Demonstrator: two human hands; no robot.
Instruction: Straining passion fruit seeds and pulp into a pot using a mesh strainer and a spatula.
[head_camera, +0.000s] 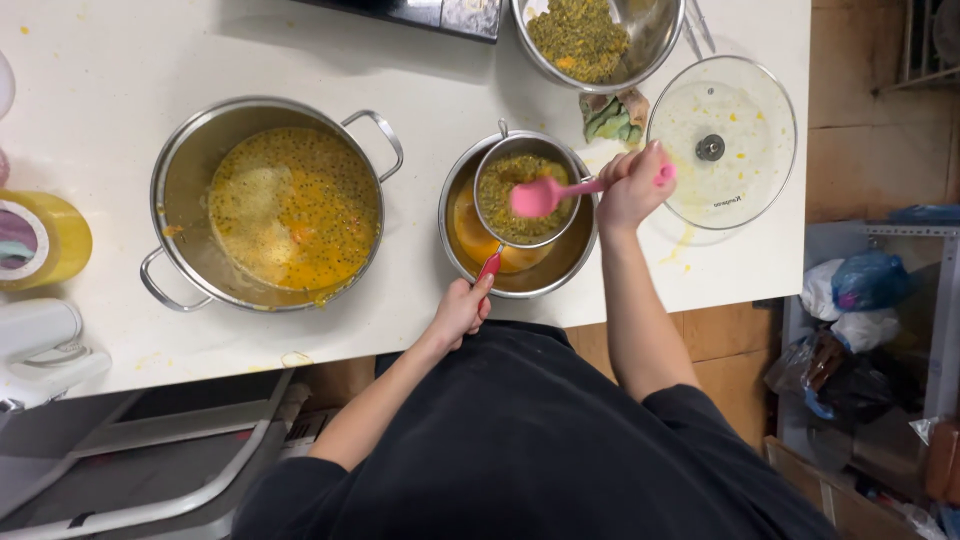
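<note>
Worktop (100, 90) white, splashed with yellow spots, runs across the upper frame. Far left at 9 o'clock: yellow tape roll (35, 240), and below it a white appliance (45, 345) at the edge. Next right, big steel pot (265, 205) with two handles, holding orange-yellow seedy pulp, well apart from my hands.

My left hand (462, 310) sits at the near edge of the worktop, grip clamped on the red strainer handle (489, 266), which points to 6 o'clock from the strainer. Strainer (524, 195), small steel mesh type, rests across the top of a smaller steel pot (518, 225), filled with greenish seedy pulp. Orange juice visible in the smaller pot under the strainer, at its 7 o'clock side.

Pink spatula (545, 195): blade lies on the pulp in the strainer, shaft runs out toward 3 o'clock into my right hand (632, 190), grip closed tight around the shaft, pink end poking out past my fingers.

At 12 o'clock from the strainer, steel bowl (640, 40) with darker yellow-green seeds, partly cut off by the top edge. Green cloth (612, 118) bunched just below the bowl, near my right hand. Glass lid (722, 140) lies flat on the worktop at 3 o'clock of my right hand, just beside it, knob up. Far right, off the worktop: plastic bags (860, 290) on shelving.
</note>
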